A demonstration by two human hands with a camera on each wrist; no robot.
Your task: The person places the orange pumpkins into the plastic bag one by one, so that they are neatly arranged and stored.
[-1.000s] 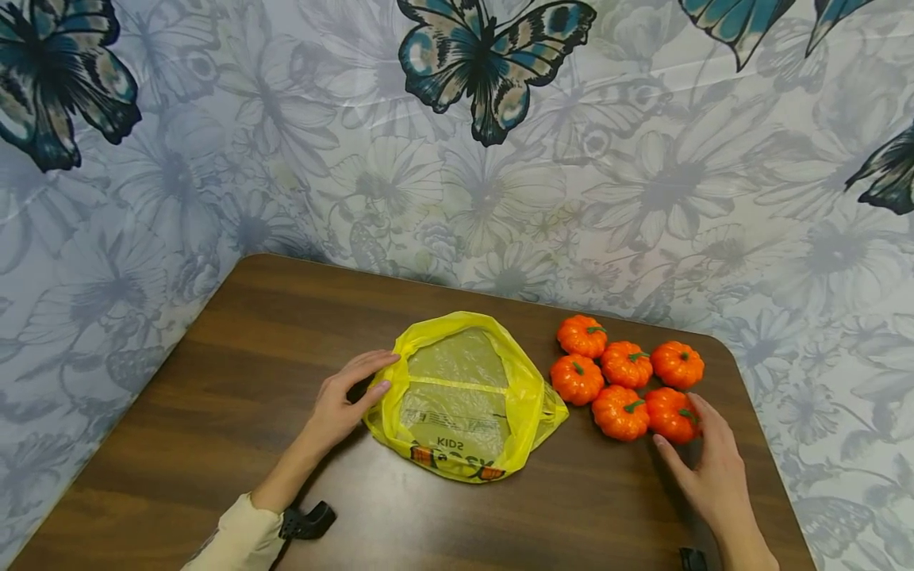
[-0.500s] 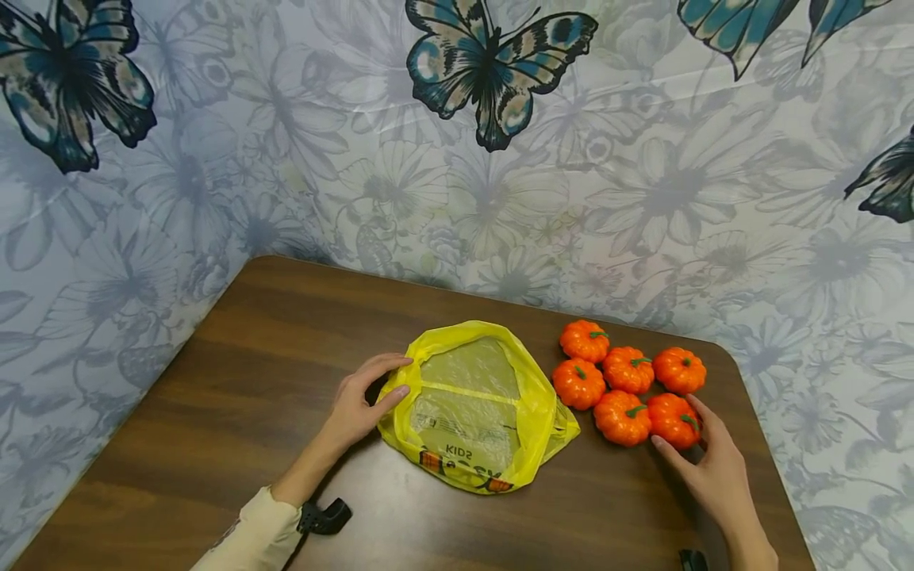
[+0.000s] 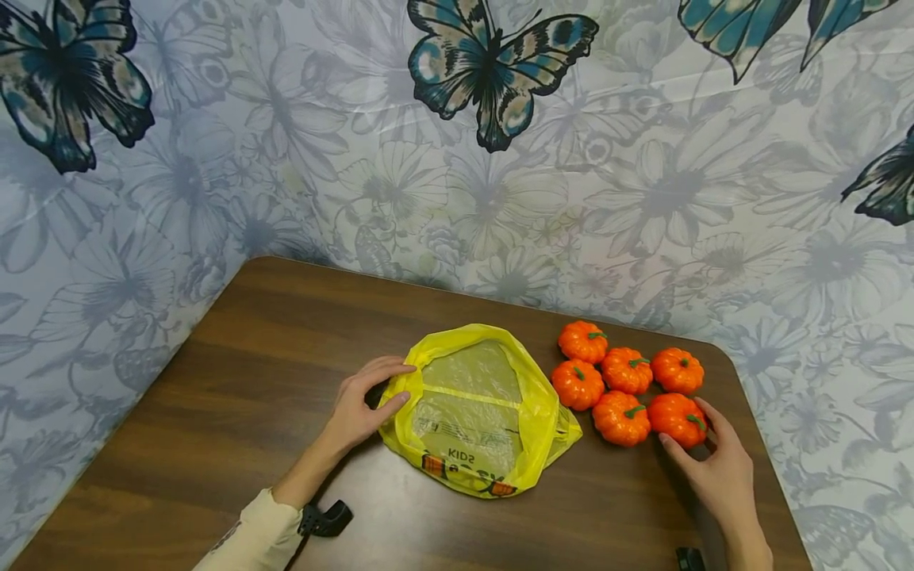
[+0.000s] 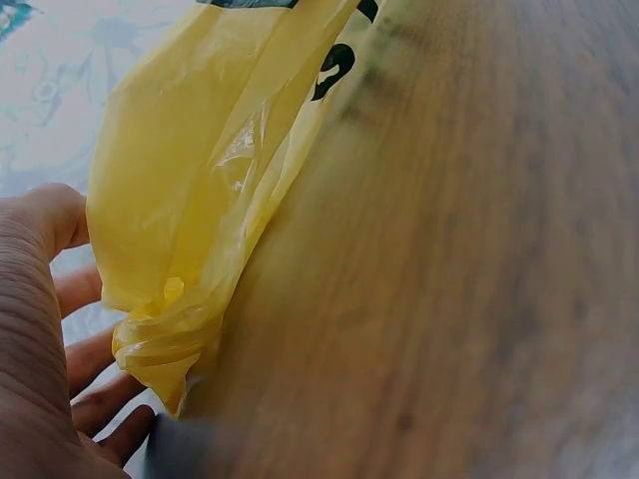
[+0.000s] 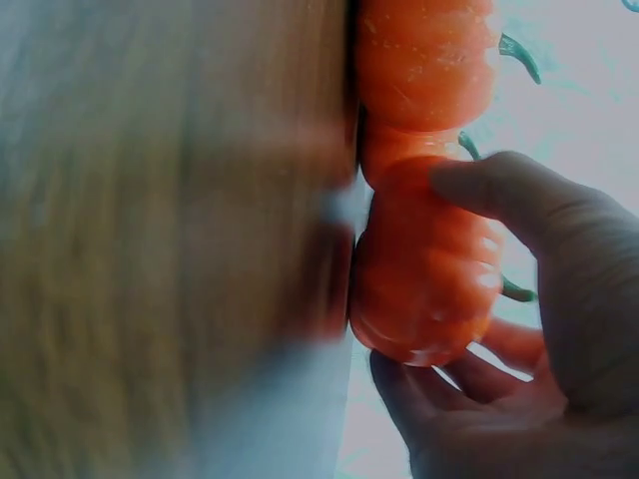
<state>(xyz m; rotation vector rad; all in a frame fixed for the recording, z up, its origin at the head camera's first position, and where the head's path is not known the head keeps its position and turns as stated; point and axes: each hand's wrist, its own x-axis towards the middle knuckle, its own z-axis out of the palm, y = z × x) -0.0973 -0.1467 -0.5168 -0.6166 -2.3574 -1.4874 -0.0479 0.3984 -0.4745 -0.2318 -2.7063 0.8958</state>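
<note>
Slid the bag [image 3: 467, 408] slightly toward three o'clock over the last second, nearer the six pumpkins [image 3: 621, 418]. Then shifted or tipped the four-o'clock pumpkin [image 3: 675, 419] of that cluster a little toward three; could not tell which. Held that pumpkin in the right hand [image 3: 723, 469], thumb at seven, fingers curled round near two. Had the left hand [image 3: 362, 404] at the bag's nine o'clock, fingers relaxed and touching the rim. Judged the pumpkin unlifted from the table [image 3: 286, 357], but firmly gripped and probably looser among the six, with the bag steadied.
</note>
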